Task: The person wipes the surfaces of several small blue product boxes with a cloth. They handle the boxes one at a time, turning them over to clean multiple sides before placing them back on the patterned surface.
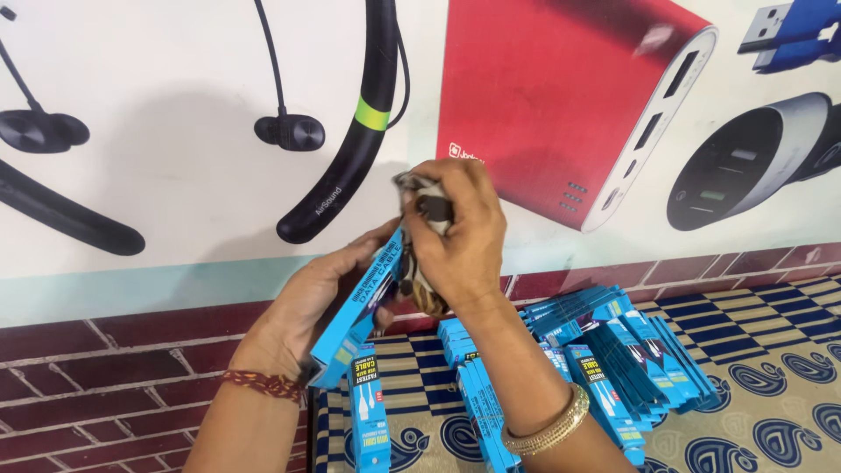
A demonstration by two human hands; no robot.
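**Cloth slipping, box tipping: risks at the grip**

The right hand is closing around a bunched patterned cloth and pressing it against the top end of a slim blue cable box. The left hand is clasping that box from below, tilted, in front of the printed wall poster. The box is likely to slide out if the cloth pushes harder than the left fingers are holding. Falling, it could be knocking over the leaning rows of blue boxes standing on the patterned mat beneath.
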